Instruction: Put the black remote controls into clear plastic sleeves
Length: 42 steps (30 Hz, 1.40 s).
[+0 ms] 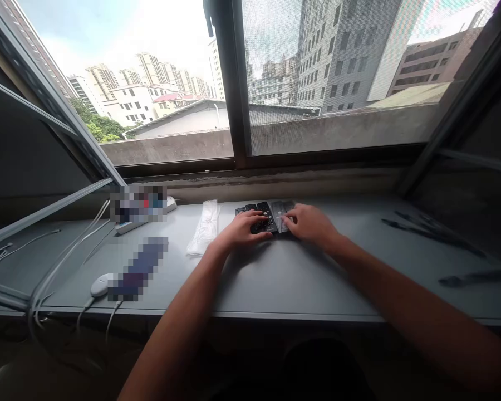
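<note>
Several black remote controls lie side by side near the window end of the desk. My left hand rests palm-down over the black remote controls, its fingers spread on their button faces and covering part of them. At the right end of the row is a remote control in a clear plastic sleeve. My right hand is closed at the right edge of that sleeved remote, thumb and fingers bent onto it. Left of the row, a folded clear plastic bag lies flat on the desk.
On the left stand a white power strip, a white round charger, a blurred-out phone-like item and loose white cables. Dark strap-like items lie at the right. Metal frames rise on both sides; a window is behind.
</note>
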Available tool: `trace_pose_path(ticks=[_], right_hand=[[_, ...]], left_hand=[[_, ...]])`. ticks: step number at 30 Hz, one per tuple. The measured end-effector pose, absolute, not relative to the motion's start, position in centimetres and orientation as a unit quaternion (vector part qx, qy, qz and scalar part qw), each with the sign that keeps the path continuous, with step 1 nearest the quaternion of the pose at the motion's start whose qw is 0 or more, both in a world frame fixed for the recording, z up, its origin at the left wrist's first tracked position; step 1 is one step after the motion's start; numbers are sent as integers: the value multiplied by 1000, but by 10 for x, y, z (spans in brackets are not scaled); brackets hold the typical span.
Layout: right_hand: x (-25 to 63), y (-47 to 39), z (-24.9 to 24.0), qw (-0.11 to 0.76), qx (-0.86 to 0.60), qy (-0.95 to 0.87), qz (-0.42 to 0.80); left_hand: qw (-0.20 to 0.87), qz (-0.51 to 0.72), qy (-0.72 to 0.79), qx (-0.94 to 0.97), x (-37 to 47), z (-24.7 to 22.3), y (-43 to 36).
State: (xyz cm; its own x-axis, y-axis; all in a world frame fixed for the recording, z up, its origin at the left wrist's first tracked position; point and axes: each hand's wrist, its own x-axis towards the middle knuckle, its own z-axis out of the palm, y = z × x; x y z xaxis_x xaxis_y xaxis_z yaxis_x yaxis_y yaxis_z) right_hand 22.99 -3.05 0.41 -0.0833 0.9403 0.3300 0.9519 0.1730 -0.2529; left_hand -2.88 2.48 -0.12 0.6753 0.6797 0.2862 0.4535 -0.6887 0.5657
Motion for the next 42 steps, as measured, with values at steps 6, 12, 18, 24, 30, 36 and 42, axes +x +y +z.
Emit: trace_pose_path(ticks=[6,12,18,24,30,36,42], right_hand=[[234,-25,-7,224,-602,-766,-29],[232,-25,-9,228,-590,-774,-28],[223,-25,-14,265,-440,-857,-38],[219,-24,-26,218,-397,-891,-5],[220,-22,-25,232,-392,-890,-2],[218,-23,-23,249,-385,-889,1],[217,-25,-21,250,-392,-885,7]], left_hand=[[222,250,319,887,-26,-3,23],[209,265,317,886,-24,-6,28],[124,242,357,894,-25,-11,35],[115,217,400,883,-27,-15,34],[124,244,375,886,-28,-17,39],[149,275,348,884,-31,-17,44],[66,365,461,806,-46,-8,52]])
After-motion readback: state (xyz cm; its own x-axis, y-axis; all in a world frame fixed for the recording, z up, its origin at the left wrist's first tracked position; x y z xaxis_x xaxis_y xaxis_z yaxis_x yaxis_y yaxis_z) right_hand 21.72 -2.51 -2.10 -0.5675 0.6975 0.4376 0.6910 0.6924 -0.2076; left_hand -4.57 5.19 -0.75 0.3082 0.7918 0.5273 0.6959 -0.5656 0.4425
